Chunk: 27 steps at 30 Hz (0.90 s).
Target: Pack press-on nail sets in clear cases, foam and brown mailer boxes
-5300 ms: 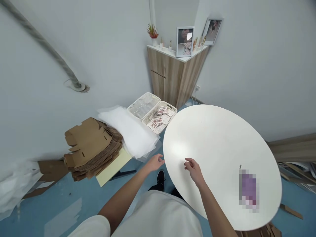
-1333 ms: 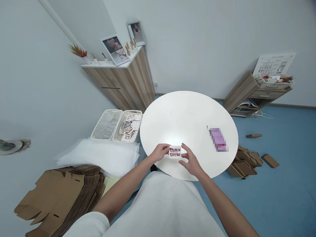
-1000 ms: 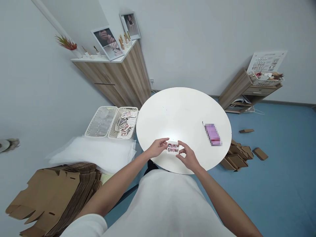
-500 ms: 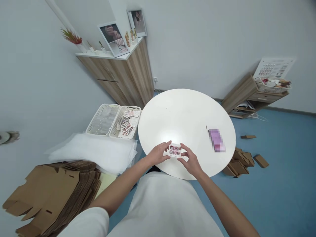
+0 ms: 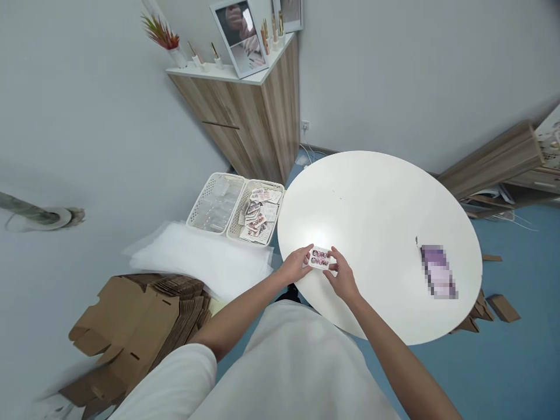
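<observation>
A small white pack of press-on nails (image 5: 320, 258) is held between my two hands, above the near left edge of the round white table (image 5: 376, 198). Its face shows two rows of pink and dark nails. My left hand (image 5: 296, 264) pinches the pack's left end between thumb and fingers. At the opposite end, my right hand (image 5: 343, 276) grips it the same way. The pack's underside is hidden from me.
Left of the table stand a white basket of printed cards (image 5: 258, 216) and a basket of clear plastic pieces (image 5: 217, 201). White sheets (image 5: 201, 256) and flattened cardboard boxes (image 5: 131, 326) lie nearer. A blurred purple object (image 5: 438, 271) rests on the table's right side.
My view has turned left, so the table, baskets and cabinet appear farther right. Both hands keep hold of the nail pack.
</observation>
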Each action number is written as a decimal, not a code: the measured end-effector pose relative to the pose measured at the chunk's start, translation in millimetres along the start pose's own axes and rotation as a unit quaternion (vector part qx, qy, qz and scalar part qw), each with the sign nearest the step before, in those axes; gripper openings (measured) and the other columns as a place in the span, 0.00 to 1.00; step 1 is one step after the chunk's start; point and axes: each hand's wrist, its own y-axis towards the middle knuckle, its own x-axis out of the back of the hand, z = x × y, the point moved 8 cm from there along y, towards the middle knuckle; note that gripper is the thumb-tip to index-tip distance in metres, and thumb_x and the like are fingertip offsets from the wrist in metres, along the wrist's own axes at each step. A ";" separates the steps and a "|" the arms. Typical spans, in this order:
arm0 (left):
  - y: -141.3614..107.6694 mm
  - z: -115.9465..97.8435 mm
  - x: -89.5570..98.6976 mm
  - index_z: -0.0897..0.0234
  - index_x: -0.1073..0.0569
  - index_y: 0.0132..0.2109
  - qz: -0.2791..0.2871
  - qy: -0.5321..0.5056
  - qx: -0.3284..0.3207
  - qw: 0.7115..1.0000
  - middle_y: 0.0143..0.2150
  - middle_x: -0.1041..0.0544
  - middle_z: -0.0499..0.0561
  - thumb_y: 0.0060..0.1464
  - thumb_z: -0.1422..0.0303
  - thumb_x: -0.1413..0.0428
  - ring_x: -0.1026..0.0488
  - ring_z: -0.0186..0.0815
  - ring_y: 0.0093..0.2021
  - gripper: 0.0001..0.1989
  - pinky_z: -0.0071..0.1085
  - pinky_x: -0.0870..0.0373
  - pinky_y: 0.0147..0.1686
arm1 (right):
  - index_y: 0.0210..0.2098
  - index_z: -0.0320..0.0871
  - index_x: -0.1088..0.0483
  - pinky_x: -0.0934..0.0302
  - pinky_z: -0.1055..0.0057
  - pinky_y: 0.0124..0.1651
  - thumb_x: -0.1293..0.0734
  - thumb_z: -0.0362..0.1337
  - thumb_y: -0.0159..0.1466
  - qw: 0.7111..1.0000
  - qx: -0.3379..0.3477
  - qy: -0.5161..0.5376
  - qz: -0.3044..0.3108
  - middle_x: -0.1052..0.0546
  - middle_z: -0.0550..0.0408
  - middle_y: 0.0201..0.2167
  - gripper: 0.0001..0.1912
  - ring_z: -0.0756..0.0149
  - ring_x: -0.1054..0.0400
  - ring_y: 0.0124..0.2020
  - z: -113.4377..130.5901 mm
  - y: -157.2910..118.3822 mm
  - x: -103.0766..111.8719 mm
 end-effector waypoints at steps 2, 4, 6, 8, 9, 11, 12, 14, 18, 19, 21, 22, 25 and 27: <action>4.8 19.1 11.0 0.61 0.46 0.60 -0.012 0.000 0.020 1.000 0.39 0.33 0.50 0.44 0.74 0.46 0.35 0.31 0.32 0.34 0.33 0.36 0.41 | 0.52 0.48 0.44 0.36 0.60 0.42 0.38 0.35 0.53 1.000 -0.008 0.008 -0.010 0.42 0.47 0.56 0.26 0.68 0.33 0.32 0.1 16.8 -16.6; 10.5 39.0 20.9 0.62 0.46 0.60 -0.027 -0.008 0.046 0.999 0.40 0.34 0.51 0.44 0.75 0.46 0.34 0.32 0.33 0.34 0.33 0.35 0.41 | 0.53 0.46 0.45 0.36 0.61 0.42 0.38 0.34 0.53 1.000 -0.021 0.013 -0.015 0.40 0.46 0.53 0.27 0.67 0.33 0.34 -2.0 33.7 -33.5; 16.1 60.3 27.9 0.62 0.46 0.60 -0.042 -0.029 0.084 0.995 0.43 0.36 0.53 0.43 0.76 0.46 0.34 0.33 0.35 0.35 0.33 0.35 0.41 | 0.54 0.45 0.46 0.36 0.61 0.42 0.38 0.34 0.53 0.999 -0.037 0.013 -0.007 0.38 0.47 0.50 0.28 0.67 0.33 0.35 -5.6 49.9 -51.0; 20.9 80.6 30.5 0.62 0.48 0.60 -0.048 -0.057 0.125 0.989 0.46 0.38 0.55 0.43 0.76 0.47 0.34 0.34 0.38 0.36 0.32 0.35 0.41 | 0.55 0.45 0.47 0.36 0.61 0.43 0.39 0.33 0.53 0.999 -0.051 0.001 0.001 0.37 0.48 0.49 0.29 0.66 0.34 0.36 -9.9 64.2 -66.2; 23.0 89.3 30.3 0.63 0.48 0.61 -0.048 -0.069 0.143 0.986 0.46 0.39 0.56 0.42 0.76 0.47 0.34 0.35 0.40 0.37 0.32 0.35 0.42 | 0.55 0.44 0.47 0.37 0.61 0.44 0.39 0.33 0.53 0.998 -0.060 -0.010 0.001 0.36 0.48 0.48 0.30 0.65 0.35 0.36 -12.5 70.3 -72.3; 26.0 103.1 28.4 0.64 0.50 0.61 -0.045 -0.082 0.168 0.981 0.47 0.39 0.57 0.42 0.75 0.47 0.35 0.38 0.43 0.38 0.32 0.36 0.43 | 0.56 0.44 0.47 0.37 0.60 0.44 0.39 0.32 0.52 0.996 -0.080 -0.034 -0.004 0.36 0.48 0.48 0.31 0.64 0.35 0.36 -18.4 79.5 -81.7; 26.8 108.1 27.1 0.65 0.50 0.61 -0.044 -0.085 0.177 0.980 0.48 0.40 0.57 0.42 0.75 0.48 0.36 0.38 0.45 0.38 0.33 0.37 0.44 | 0.56 0.44 0.47 0.38 0.60 0.44 0.39 0.32 0.52 0.995 -0.091 -0.045 -0.007 0.35 0.48 0.47 0.31 0.64 0.36 0.36 -21.4 82.6 -85.2; 26.7 115.0 23.9 0.65 0.50 0.61 -0.043 -0.089 0.188 0.977 0.49 0.40 0.58 0.42 0.75 0.48 0.37 0.40 0.47 0.37 0.33 0.37 0.45 | 0.56 0.44 0.47 0.38 0.60 0.44 0.39 0.32 0.52 0.992 -0.106 -0.062 -0.012 0.35 0.48 0.45 0.32 0.63 0.36 0.37 -25.9 85.3 -90.6; 19.1 120.1 19.0 0.64 0.50 0.60 -0.053 -0.106 0.203 0.972 0.53 0.43 0.59 0.43 0.75 0.48 0.39 0.42 0.51 0.36 0.35 0.39 0.48 | 0.56 0.44 0.47 0.38 0.60 0.45 0.38 0.33 0.50 0.992 -0.106 -0.060 -0.016 0.38 0.47 0.48 0.33 0.62 0.37 0.39 -29.8 77.9 -94.9; 15.9 120.4 18.5 0.64 0.50 0.60 -0.058 -0.111 0.207 0.970 0.54 0.44 0.59 0.43 0.74 0.48 0.40 0.42 0.53 0.36 0.36 0.40 0.49 | 0.56 0.44 0.47 0.38 0.60 0.45 0.37 0.33 0.50 0.992 -0.113 -0.052 -0.020 0.40 0.46 0.50 0.34 0.62 0.37 0.39 -31.5 73.8 -94.4; 9.4 118.9 17.1 0.65 0.51 0.61 -0.063 -0.120 0.211 0.968 0.56 0.46 0.60 0.44 0.74 0.48 0.43 0.43 0.55 0.36 0.38 0.41 0.51 | 0.56 0.44 0.48 0.37 0.61 0.44 0.36 0.35 0.50 0.990 -0.133 -0.031 -0.027 0.42 0.45 0.52 0.34 0.63 0.36 0.39 -35.7 65.0 -92.9; 6.5 117.3 16.1 0.65 0.52 0.61 -0.062 -0.125 0.209 0.968 0.57 0.47 0.60 0.44 0.74 0.48 0.44 0.43 0.56 0.36 0.38 0.42 0.52 | 0.56 0.44 0.48 0.37 0.61 0.44 0.36 0.36 0.50 0.989 -0.145 -0.020 -0.029 0.41 0.46 0.52 0.34 0.63 0.36 0.40 -37.5 61.3 -92.4; 1.7 110.6 13.1 0.64 0.53 0.61 -0.052 -0.135 0.196 0.970 0.60 0.49 0.60 0.43 0.75 0.48 0.50 0.44 0.60 0.37 0.41 0.46 0.55 | 0.56 0.45 0.47 0.38 0.61 0.47 0.36 0.37 0.51 0.984 -0.173 0.017 -0.026 0.37 0.48 0.50 0.33 0.63 0.36 0.42 -39.1 57.2 -93.6; 2.3 107.4 12.7 0.64 0.53 0.61 -0.046 -0.134 0.190 0.971 0.61 0.50 0.59 0.43 0.75 0.48 0.53 0.45 0.61 0.38 0.42 0.51 0.58 | 0.55 0.45 0.47 0.40 0.61 0.50 0.36 0.37 0.51 0.981 -0.188 0.042 -0.025 0.35 0.48 0.50 0.33 0.63 0.36 0.45 -37.3 60.5 -95.2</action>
